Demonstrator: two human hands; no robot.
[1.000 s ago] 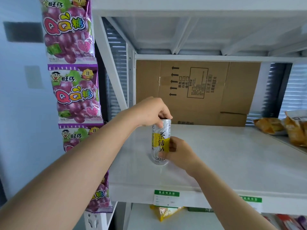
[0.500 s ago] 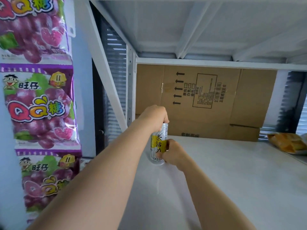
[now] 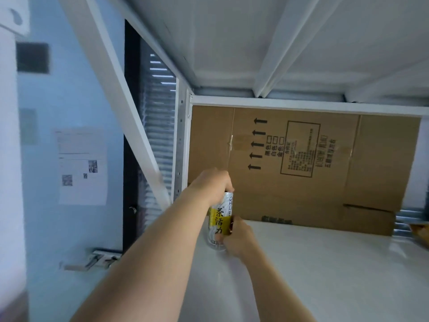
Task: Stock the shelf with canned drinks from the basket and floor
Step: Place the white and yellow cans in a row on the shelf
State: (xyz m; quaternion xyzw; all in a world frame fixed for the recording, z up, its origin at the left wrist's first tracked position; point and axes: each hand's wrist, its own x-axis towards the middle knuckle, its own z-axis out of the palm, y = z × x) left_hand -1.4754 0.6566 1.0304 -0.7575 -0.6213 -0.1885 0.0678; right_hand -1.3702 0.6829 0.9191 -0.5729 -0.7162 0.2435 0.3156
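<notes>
A slim white and yellow drink can (image 3: pixel 219 219) stands upright near the back left corner of the white shelf board (image 3: pixel 325 270). My left hand (image 3: pixel 212 184) grips the can's top from above, covering the lid. My right hand (image 3: pixel 236 235) holds the can's lower right side with curled fingers. No basket or other can is in view.
A flattened brown cardboard sheet (image 3: pixel 313 168) lines the back of the shelf. A white diagonal brace (image 3: pixel 125 112) and a perforated upright (image 3: pixel 182 147) close the left side. The upper shelf's underside (image 3: pixel 278 43) hangs overhead. An orange snack bag edge (image 3: pixel 420 231) lies at far right.
Both hands have pushed the can deeper along the shelf toward the back left corner. The view has moved in and up, so the hanging candy bags have left the frame.
</notes>
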